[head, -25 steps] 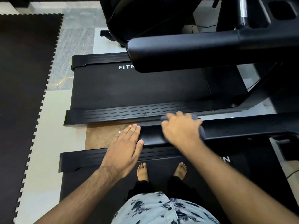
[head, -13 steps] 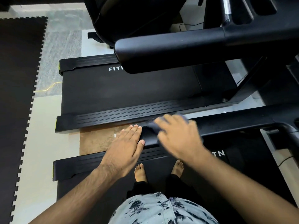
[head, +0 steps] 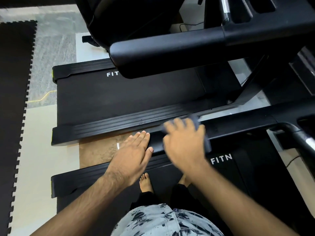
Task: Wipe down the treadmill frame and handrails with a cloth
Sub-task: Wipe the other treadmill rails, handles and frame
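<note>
Right hand (head: 185,143), blurred, grip closed over cloth (head: 203,133) on handrail (head: 238,126). Left hand (head: 134,150) flat, fingers straight, at handrail's end.

a black interlocking foam mat (head: 12,99) lies left, near a yellow cable (head: 44,97) on grey floor (head: 54,48).

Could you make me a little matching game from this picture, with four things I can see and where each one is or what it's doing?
Things:
1. left hand
2. right hand
3. cloth
4. bare feet

States:
A. standing on the treadmill belt
B. resting flat and open at the end of the handrail
C. dark grey, pressed onto the handrail
D. blurred, on top of the cloth

Pairs: 1-B, 2-D, 3-C, 4-A
</note>
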The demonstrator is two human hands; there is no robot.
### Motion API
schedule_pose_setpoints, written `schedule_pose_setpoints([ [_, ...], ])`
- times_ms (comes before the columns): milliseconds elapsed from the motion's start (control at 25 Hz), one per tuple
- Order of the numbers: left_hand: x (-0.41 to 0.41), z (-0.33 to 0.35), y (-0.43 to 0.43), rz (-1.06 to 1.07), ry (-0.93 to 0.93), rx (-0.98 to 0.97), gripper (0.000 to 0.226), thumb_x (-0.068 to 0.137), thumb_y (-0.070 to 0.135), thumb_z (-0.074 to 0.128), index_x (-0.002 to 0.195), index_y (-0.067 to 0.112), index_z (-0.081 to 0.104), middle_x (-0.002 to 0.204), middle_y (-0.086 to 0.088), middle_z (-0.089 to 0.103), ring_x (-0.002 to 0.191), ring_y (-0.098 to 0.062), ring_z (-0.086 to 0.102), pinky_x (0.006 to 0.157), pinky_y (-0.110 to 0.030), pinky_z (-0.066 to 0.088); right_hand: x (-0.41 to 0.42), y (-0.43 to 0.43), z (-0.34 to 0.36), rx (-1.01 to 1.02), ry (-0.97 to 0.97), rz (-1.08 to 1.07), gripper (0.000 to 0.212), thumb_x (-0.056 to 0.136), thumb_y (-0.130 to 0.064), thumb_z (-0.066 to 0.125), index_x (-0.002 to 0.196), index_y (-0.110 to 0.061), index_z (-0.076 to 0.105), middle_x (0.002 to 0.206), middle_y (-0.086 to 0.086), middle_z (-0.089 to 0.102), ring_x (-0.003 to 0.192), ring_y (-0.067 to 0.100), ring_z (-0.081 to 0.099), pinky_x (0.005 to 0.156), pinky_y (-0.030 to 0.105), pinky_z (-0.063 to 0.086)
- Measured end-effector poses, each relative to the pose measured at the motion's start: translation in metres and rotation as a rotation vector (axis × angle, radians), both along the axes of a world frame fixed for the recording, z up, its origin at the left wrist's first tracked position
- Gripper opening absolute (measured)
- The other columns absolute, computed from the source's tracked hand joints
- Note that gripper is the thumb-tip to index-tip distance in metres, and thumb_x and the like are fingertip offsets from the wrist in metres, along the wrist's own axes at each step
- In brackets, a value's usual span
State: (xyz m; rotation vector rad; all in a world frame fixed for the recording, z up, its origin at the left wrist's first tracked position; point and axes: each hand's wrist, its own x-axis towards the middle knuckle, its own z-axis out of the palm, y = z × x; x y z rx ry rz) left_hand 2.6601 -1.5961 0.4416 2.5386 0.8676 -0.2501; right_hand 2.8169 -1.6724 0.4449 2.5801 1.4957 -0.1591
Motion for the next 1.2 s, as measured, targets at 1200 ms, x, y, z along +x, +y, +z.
schedule_pose_setpoints([
  [1200, 0.065, 0.001, -0.018, -0.107, -0.005, -0.019, 0.077, 0.091, 0.056, -0.002, 0.156, 0.017, 0.013, 0.163, 0.000, 0.013, 0.150, -0.010, 0.007, 0.120, -0.024, -0.001, 0.115, -0.028, 0.008, -0.057, -0.043, -0.180, 0.037, 0.095, -0.038, 0.036, 0.129, -0.035, 0.052, 0.130, -0.004, 0.056, 0.123, 0.024, 0.049, 0.095, 0.048, 0.037],
])
